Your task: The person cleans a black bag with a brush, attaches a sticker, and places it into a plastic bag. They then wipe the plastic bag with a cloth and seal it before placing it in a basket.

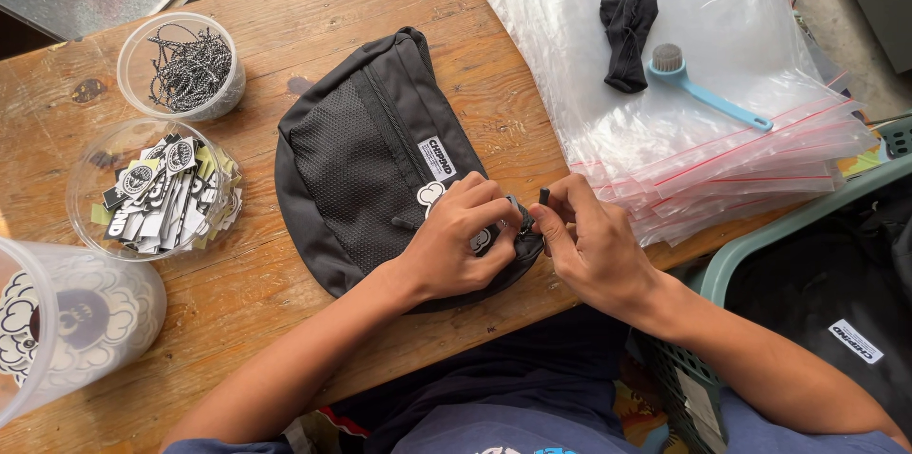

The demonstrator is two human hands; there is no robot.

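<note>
Both hands, left hand [461,236] pinching the black pouch's [366,160] zipper end, right hand [584,236] gripping a small black pull [544,196] at 12 o'clock of its fingertips, should probably keep the pouch flat on the surface [256,283].

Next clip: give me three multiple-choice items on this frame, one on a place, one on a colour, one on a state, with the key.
1. Where does the brush lie?
A. in a tub
B. on the stack of clear bags
C. on the black pouch

2. What colour is the brush's handle?
A. red
B. black
C. light blue

3. What are both hands doing?
A. resting flat on the table
B. pinching small parts at the pouch's near end
C. holding a tub

Key: B, the brush rests on the plastic beside a rolled black cloth; C, the handle is pale blue; B, the left hand and right hand meet at the pouch's edge, fingers closed on small dark pieces.
</note>
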